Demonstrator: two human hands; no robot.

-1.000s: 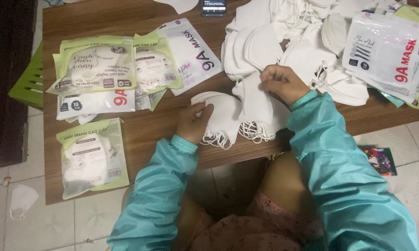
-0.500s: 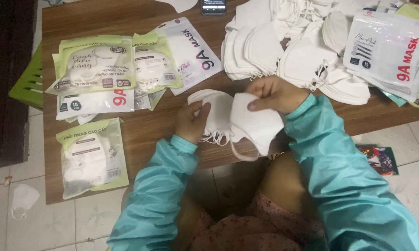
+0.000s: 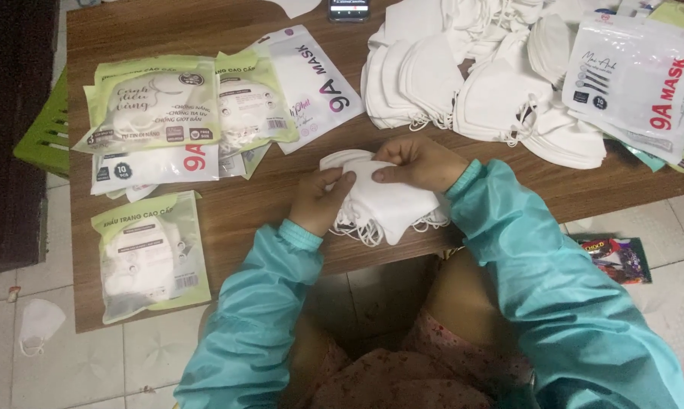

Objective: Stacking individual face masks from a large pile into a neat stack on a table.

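Since the earlier frames, the right hand [image 3: 421,163] had come back from the loose heap and laid one more white mask onto the small stack of white masks [image 3: 383,201] near the table's front edge, directly before the person. Its fingers were curled narrow, thumb and fingertips pinching the top mask's upper edge. Opposite, the left hand [image 3: 323,198] gripped the stack's left side, fingers closed on it, ear loops spilling below. Both wrists wore teal sleeves. Beyond the hands, a large heap of loose white masks [image 3: 478,83] spread across the far right of the wooden table [image 3: 251,201]. At far right lay a white rectangular pouch with red lettering [image 3: 633,87]. At left sat green-edged packets [image 3: 156,102] with masks inside, overlapping another white pouch [image 3: 311,83]; one more green packet [image 3: 151,261] lay nearer the front left corner. A phone [image 3: 349,9] lay at the far edge. One stray mask [image 3: 37,324] rested on the tiled floor at left.
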